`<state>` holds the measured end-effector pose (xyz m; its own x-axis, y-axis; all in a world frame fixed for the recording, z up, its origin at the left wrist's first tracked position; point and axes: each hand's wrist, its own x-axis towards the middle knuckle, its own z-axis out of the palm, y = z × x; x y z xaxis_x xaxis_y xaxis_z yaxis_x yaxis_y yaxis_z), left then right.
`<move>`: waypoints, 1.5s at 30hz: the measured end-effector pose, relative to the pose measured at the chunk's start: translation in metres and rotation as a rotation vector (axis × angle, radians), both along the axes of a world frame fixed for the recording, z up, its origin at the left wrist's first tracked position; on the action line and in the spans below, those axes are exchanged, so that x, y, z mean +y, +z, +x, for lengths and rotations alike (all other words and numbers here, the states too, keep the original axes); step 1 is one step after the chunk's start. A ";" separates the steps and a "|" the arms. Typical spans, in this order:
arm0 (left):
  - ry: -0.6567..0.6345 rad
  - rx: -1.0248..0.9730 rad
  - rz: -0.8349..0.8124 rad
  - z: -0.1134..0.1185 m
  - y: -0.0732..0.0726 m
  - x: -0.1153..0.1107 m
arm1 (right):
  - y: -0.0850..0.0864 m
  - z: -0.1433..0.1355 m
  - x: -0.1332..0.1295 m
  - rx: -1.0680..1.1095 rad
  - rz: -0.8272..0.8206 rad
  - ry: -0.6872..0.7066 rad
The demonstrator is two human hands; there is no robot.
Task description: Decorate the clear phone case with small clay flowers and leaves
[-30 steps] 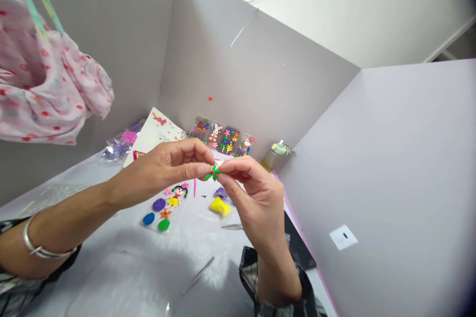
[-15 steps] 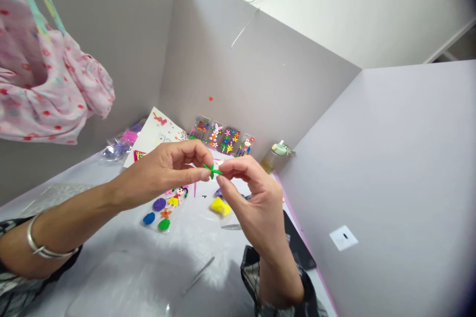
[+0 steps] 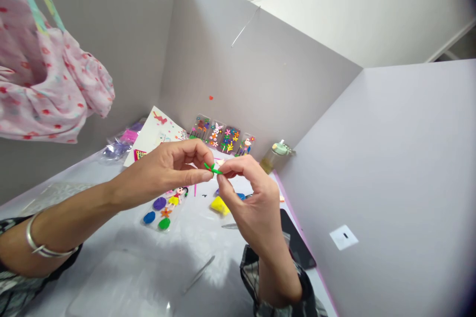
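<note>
Progress is judged partial: a small green clay leaf sprig [image 3: 212, 168], already shaped, is pinched above the white table [image 3: 208, 237] between left hand [image 3: 167, 168] and right hand [image 3: 253, 198], fingertips closed; yellow clay lump [image 3: 219, 205] lies unused below.

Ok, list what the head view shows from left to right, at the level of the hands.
Silver bracelet → left hand → green clay piece pinched between both hands → right hand → white tag on the side wall.
</note>
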<state>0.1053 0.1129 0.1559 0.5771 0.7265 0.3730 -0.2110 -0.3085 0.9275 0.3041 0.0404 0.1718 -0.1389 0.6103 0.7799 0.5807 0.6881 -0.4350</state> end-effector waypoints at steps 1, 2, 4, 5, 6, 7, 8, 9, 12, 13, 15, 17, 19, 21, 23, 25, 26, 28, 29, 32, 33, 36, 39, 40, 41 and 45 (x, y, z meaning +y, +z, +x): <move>-0.001 -0.008 -0.007 0.000 0.000 0.000 | 0.000 0.000 0.000 0.000 0.002 -0.005; 0.003 -0.009 -0.010 0.000 -0.001 0.000 | -0.001 -0.001 0.001 0.000 0.003 -0.008; 0.013 0.016 -0.004 0.000 -0.002 0.001 | -0.002 -0.002 0.001 0.001 0.004 -0.005; 0.017 0.034 0.003 0.000 -0.003 0.002 | -0.002 -0.002 0.001 0.001 0.006 0.000; 0.020 0.047 0.013 0.000 -0.004 0.002 | -0.002 -0.002 0.002 -0.001 0.008 0.005; 0.024 0.053 0.026 0.000 -0.004 0.003 | -0.003 -0.003 0.002 -0.005 0.009 0.011; 0.028 0.052 0.041 0.000 -0.005 0.004 | -0.003 -0.003 0.002 -0.011 0.012 0.015; 0.032 0.047 0.059 0.000 -0.006 0.006 | -0.003 -0.002 0.002 -0.018 0.014 0.016; 0.050 0.043 0.118 0.001 -0.008 0.009 | -0.003 -0.002 0.001 -0.047 0.025 0.017; 0.056 0.047 0.133 0.001 -0.008 0.010 | -0.002 -0.001 0.001 -0.057 0.033 0.018; 0.067 0.055 0.158 0.001 -0.008 0.011 | -0.002 -0.001 0.001 -0.076 0.052 0.017; 0.065 0.063 0.171 0.001 -0.008 0.011 | -0.003 0.000 0.002 -0.090 0.072 0.005; 0.051 0.072 0.158 0.001 -0.007 0.009 | -0.004 0.000 0.002 -0.111 0.092 -0.019; 0.036 0.078 0.119 0.001 -0.006 0.007 | -0.006 -0.001 0.004 -0.142 0.122 -0.045; 0.026 0.083 0.079 0.000 -0.005 0.005 | -0.009 -0.002 0.005 -0.176 0.161 -0.074; 0.020 0.095 0.066 0.000 -0.004 0.004 | -0.011 -0.004 0.007 -0.200 0.196 -0.098; 0.015 0.101 0.067 0.000 -0.004 0.004 | -0.012 -0.005 0.008 -0.205 0.206 -0.104; 0.008 0.109 0.076 0.000 -0.003 0.003 | -0.013 -0.006 0.008 -0.209 0.205 -0.097; 0.006 0.109 0.078 0.000 -0.003 0.003 | -0.012 -0.007 0.008 -0.205 0.191 -0.085; 0.004 0.103 0.070 0.001 -0.003 0.001 | -0.007 -0.006 0.003 -0.106 0.027 0.004; 0.004 0.098 0.066 0.001 -0.003 0.000 | -0.003 -0.004 0.000 -0.040 -0.075 0.076; 0.022 0.076 0.060 0.002 -0.002 -0.001 | 0.006 0.005 -0.008 0.178 -0.370 0.444; 0.048 0.072 0.051 0.002 -0.002 0.000 | 0.011 0.013 -0.011 0.327 -0.443 0.627; 0.049 0.073 0.046 0.001 -0.002 0.000 | 0.011 0.014 -0.011 0.360 -0.439 0.602; 0.045 0.077 0.039 0.001 -0.001 0.000 | 0.011 0.015 -0.010 0.384 -0.434 0.560; 0.044 0.070 0.041 0.000 0.000 -0.001 | 0.008 0.010 -0.004 0.448 -0.393 0.426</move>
<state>0.1054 0.1117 0.1559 0.5704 0.7367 0.3631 -0.1316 -0.3544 0.9258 0.3146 0.0362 0.1800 -0.1460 0.8211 0.5519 0.0061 0.5586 -0.8294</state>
